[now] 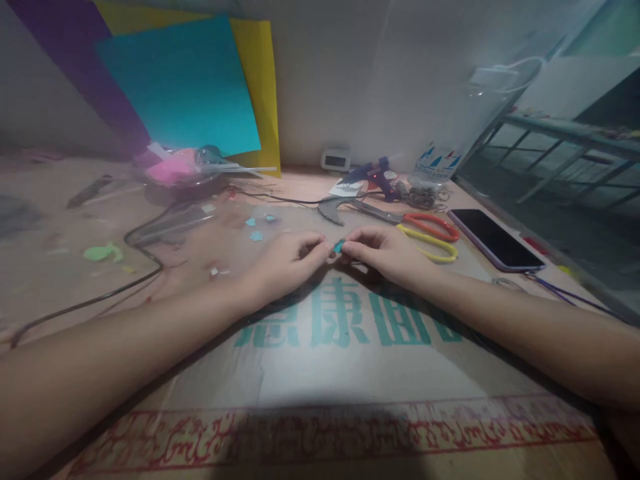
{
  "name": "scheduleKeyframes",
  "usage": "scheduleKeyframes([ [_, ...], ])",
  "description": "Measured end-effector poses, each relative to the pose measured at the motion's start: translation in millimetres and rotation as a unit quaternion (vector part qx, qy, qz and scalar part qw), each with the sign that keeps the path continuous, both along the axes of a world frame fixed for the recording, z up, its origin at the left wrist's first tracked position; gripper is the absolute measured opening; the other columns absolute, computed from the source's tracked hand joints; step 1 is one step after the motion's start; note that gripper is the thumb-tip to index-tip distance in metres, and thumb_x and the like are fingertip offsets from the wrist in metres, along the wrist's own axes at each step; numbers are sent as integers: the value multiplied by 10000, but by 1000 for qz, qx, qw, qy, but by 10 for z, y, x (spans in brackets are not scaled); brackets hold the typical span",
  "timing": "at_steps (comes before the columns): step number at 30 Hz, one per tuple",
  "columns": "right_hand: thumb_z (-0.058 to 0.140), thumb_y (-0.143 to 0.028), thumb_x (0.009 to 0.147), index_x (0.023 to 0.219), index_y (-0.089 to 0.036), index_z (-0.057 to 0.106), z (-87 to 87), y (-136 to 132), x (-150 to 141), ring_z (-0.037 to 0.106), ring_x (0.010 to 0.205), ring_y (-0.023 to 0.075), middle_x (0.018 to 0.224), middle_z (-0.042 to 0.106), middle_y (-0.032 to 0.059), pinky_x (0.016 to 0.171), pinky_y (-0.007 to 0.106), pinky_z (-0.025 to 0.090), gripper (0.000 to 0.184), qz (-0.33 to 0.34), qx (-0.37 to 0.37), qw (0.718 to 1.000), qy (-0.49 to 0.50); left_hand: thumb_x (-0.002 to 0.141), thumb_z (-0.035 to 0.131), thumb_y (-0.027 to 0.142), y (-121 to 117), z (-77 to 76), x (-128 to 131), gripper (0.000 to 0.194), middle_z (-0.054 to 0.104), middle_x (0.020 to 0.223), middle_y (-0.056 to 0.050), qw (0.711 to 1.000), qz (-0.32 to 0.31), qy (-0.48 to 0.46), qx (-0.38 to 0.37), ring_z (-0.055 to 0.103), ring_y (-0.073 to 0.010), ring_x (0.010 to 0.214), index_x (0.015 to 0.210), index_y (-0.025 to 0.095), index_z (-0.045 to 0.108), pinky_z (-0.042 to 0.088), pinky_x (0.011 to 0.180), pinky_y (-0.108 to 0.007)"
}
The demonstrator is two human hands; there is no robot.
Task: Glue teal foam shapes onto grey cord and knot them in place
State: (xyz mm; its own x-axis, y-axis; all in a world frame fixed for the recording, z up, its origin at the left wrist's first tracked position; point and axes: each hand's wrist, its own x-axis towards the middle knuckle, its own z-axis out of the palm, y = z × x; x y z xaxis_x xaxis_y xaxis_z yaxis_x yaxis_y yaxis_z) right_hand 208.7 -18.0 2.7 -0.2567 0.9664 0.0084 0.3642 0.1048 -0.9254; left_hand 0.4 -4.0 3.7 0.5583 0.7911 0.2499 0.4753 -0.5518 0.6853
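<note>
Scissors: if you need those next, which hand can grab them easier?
Right, I think. The right hand is close to the scissors, while the left hand is farther off, past the teal piece. The right fingers are at that piece, though, so they might have to let go first.

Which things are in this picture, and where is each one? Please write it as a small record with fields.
Left hand: fingertips pinched at a small teal piece
Right hand: fingertips pinched at the same piece
Left of the hands: light-blue pieces and a green piece, lying on the work surface
Beyond the right hand: scissors, one handle red, one yellow
Far right: phone, screen dark
Back, upper left: purple, yellow and blue sheets
</note>
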Motion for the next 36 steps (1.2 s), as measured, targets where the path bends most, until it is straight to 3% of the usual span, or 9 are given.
scheduleKeyframes([
  [6, 677, -505, 830, 828, -168, 661, 25, -22, -24, 495, 480, 67, 732, 690, 13, 412, 199, 366, 337, -24, 14, 1000, 1, 952, 430, 422, -1, -20, 2, 378, 627, 705, 5, 998, 12, -32, -53, 569, -151, 693, 748, 165, 617, 406, 656, -248],
  [22, 690, -480, 823, 857, -166, 694, -6, -2, 1, 519, 509, 82, 739, 707, 20, 436, 214, 370, 316, 4, 28, 1000, -9, 936, 477, 369, -34, -8, 18, 297, 601, 669, 33, 1000, 1, -2, -24, 486, -115, 602, 823, 163, 660, 365, 616, -237],
  [28, 619, -455, 880, 799, -168, 682, 24, -14, -9, 664, 676, 137, 748, 703, 25, 582, 235, 485, 305, 32, 37, 999, 4, 926, 473, 350, -31, -8, 12, 275, 581, 662, 34, 1000, 15, 12, -3, 472, -117, 594, 780, 165, 613, 329, 582, -243],
  [36, 619, -481, 883, 805, -164, 649, 41, -42, -23, 500, 483, 69, 714, 678, 5, 411, 196, 350, 327, -19, 43, 999, -19, 943, 469, 361, -30, -17, 0, 299, 578, 642, 33, 1000, 2, 24, 12, 504, -118, 598, 755, 171, 603, 323, 575, -245],
])
